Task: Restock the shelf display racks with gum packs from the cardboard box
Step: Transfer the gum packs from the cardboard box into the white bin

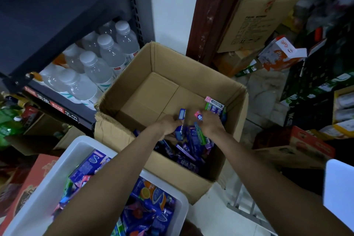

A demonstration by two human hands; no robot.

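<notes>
An open cardboard box (pixel 191 67) stands on the floor with a heap of purple, blue and green gum packs (pixel 188 151) in its near right corner. Both my arms reach into it. My left hand (pixel 168 124) grips blue gum packs (pixel 181 114), one sticking up above the fingers. My right hand (pixel 209 123) grips several packs, a pink-ended one (pixel 198 115) at the top and a green one (pixel 200 135) below. More packs (pixel 214 104) lean against the box's right wall.
A white plastic bin (pixel 47 184) with gum boxes and packs sits at the near left under my left forearm. A dark shelf (pixel 63 15) with water bottles (pixel 99 63) rises at the left. Stacked cartons (pixel 264 5) and crates crowd the right.
</notes>
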